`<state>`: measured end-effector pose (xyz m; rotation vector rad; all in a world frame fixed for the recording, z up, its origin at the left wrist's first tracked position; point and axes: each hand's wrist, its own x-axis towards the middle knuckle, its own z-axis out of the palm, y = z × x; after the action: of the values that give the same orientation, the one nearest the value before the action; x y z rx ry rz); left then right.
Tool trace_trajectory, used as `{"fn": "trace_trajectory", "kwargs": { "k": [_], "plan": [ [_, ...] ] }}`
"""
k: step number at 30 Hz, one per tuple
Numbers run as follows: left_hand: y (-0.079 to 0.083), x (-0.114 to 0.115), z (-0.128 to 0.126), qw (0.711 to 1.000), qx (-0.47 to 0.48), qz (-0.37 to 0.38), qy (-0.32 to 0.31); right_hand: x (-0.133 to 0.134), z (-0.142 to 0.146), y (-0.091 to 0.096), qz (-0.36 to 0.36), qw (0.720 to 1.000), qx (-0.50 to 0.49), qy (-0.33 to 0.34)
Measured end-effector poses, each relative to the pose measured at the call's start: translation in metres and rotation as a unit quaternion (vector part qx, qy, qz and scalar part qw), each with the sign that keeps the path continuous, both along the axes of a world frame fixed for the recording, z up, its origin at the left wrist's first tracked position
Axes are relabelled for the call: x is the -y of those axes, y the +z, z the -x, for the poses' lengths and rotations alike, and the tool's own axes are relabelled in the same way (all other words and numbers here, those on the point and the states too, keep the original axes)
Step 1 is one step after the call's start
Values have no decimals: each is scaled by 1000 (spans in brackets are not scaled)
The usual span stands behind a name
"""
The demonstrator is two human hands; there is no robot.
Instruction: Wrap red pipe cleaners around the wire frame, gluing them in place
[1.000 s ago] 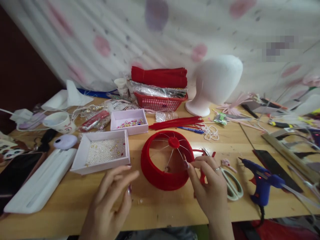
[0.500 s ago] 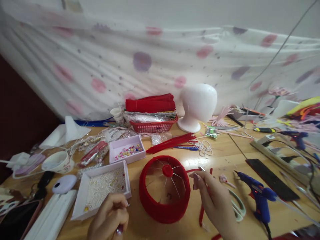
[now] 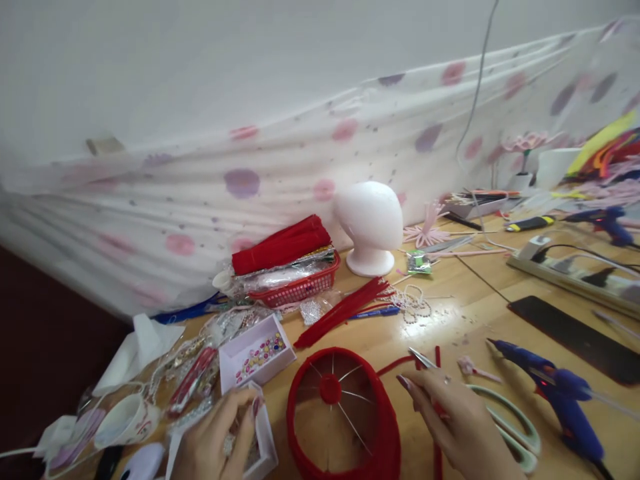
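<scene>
A round red frame [image 3: 345, 417] with thin wire spokes and a red hub sits on the wooden table at bottom centre. My right hand [image 3: 460, 427] rests just right of it, fingers pinched on metal tweezers [image 3: 423, 359] whose tip points up and left. A red pipe cleaner [image 3: 438, 393] lies under that hand. My left hand [image 3: 217, 443] is at the bottom left, fingers curled over the white tray of small beads [image 3: 263, 443]; what it holds, if anything, is hidden.
A small box of coloured gems [image 3: 257, 351], red basket [image 3: 295, 287], white foam head [image 3: 370, 223], loose red pipe cleaners [image 3: 345, 308], pale green scissors [image 3: 515, 427], blue glue gun [image 3: 555, 393], a black strip [image 3: 575, 337] and power strip [image 3: 570, 273] crowd the table.
The view has tilted up and rolled, so the table sits lower in frame. My left hand moved from beside the red frame onto the bead tray and curled. My right hand kept the tweezers.
</scene>
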<state>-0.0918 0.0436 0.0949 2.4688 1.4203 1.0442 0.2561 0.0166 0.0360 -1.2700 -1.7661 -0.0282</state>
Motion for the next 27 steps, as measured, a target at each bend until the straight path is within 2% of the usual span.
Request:
{"fn": "trace_trajectory", "kwargs": {
  "k": [2,3,4,7,11,15,19,23,27],
  "plan": [
    [4,-32,-12,998,-42,19,-36,1,-2,-7,-2,1000,-1,-10],
    [6,-49,-22,995,-74,55,-44,1,-2,-10,-10,1000,-5,-19],
    [6,-66,-32,987,-116,99,-46,1,-2,-12,-22,999,-12,-29],
    [4,-112,-68,974,-171,144,-39,0,-1,-17,-56,996,-35,-55],
    [-3,-151,-101,947,-246,203,-40,3,-1,-20,-66,994,-59,-71],
    [-8,-165,-115,924,-285,250,-58,6,-3,-18,-84,991,-74,-75],
    [-10,-169,-119,916,-298,266,-40,6,-6,-16,-90,990,-84,-71],
    [-5,-174,-116,916,-292,276,-13,6,-8,-19,-87,989,-99,-70],
    [1,-181,-112,910,-278,304,-40,5,-8,-23,-80,988,-113,-62]
  ]
}}
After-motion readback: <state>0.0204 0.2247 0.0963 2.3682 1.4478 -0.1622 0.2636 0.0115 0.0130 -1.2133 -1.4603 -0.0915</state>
